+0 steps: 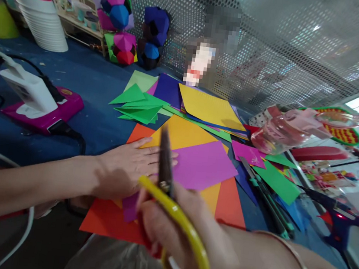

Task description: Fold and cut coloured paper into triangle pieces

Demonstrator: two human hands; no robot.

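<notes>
My left hand [129,167] lies palm down with its fingers spread, pressing on a purple sheet [207,164]. That sheet rests over a yellow-orange sheet [180,130] and orange-red sheets [109,224]. In my right hand [180,235] is a pair of scissors with yellow handles [198,250], raised above the paper with its blades pointing away from me. The blades look closed together and are slightly blurred. The tip is beside the fingers of my left hand. Part of the purple sheet's lower edge is hidden behind my hands.
Behind lie green triangles [140,105] and a yellow-topped paper stack [210,108]. At right are green-handled tools [275,207], a pink bottle [277,133] and a glue gun [341,220]. A magenta power strip [67,101] and stacked cups [46,22] stand left.
</notes>
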